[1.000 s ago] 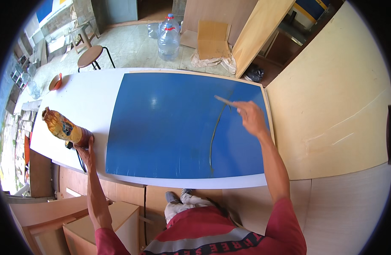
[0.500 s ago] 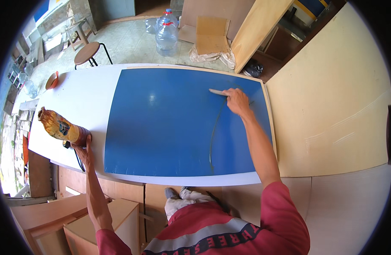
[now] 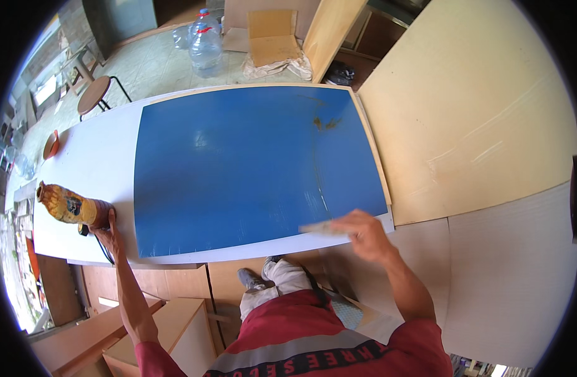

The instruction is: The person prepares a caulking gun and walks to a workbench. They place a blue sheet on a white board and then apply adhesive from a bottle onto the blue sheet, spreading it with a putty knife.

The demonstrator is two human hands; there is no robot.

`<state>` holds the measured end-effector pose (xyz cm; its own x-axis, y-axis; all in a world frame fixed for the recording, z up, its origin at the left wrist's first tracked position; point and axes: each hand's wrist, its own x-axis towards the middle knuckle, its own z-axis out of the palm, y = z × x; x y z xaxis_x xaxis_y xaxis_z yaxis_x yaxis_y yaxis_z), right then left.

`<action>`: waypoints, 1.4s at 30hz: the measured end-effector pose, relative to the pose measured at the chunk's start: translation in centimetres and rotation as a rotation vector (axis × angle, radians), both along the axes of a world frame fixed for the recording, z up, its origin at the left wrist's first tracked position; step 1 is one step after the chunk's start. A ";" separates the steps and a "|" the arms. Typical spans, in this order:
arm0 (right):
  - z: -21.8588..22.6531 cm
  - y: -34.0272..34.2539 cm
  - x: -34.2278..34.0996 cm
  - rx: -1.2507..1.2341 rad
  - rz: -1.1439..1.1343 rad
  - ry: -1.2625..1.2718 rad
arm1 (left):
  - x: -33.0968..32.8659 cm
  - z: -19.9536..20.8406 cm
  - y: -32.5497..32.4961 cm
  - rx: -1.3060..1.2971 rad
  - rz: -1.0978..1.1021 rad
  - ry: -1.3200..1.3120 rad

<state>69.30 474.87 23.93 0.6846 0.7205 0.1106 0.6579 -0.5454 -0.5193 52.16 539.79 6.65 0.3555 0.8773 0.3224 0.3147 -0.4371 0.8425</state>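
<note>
My left hand (image 3: 108, 237) is closed round the base of a stained plastic bottle (image 3: 75, 207) on the left of the white table; the bottle's neck points left. Whether it stands or leans is hard to tell. A small dark and yellow item (image 3: 82, 229) sits beside it. My right hand (image 3: 368, 235) grips a thin, flat, pale spreader (image 3: 317, 229), blurred by motion, over the near right edge of a glossy blue sheet (image 3: 232, 169). On the sheet are a brownish smear (image 3: 326, 123) at the far right and a thin wet streak (image 3: 322, 193) running toward me.
The white table (image 3: 91, 151) carries a small orange bowl (image 3: 51, 145) at its far left. A large pale board (image 3: 470, 125) stands at the right. Beyond the table are a round stool (image 3: 94, 94), big water bottles (image 3: 206, 53) and cardboard (image 3: 273, 38). Wooden cabinet pieces (image 3: 163, 333) lie below left.
My right hand has swept the spreader from the far right of the sheet toward me, to its near edge. The long curved streak looks thinner. My left hand still holds the bottle.
</note>
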 end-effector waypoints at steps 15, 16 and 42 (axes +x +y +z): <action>-4.4 0.9 33.8 0.110 -0.507 0.066 | 0.0 -1.5 1.0 0.005 0.086 0.039; -5.4 1.7 34.0 0.070 -0.439 -0.001 | 0.1 -1.5 0.9 -0.015 0.073 0.034; -4.2 -8.4 9.7 -0.390 -0.228 -0.135 | -0.5 -2.0 1.6 0.053 0.121 0.132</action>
<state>78.98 466.49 19.71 0.8284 0.5587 -0.0400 0.5460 -0.8214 -0.1649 51.64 541.43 4.67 0.2911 0.8993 0.3263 0.4739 -0.4319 0.7674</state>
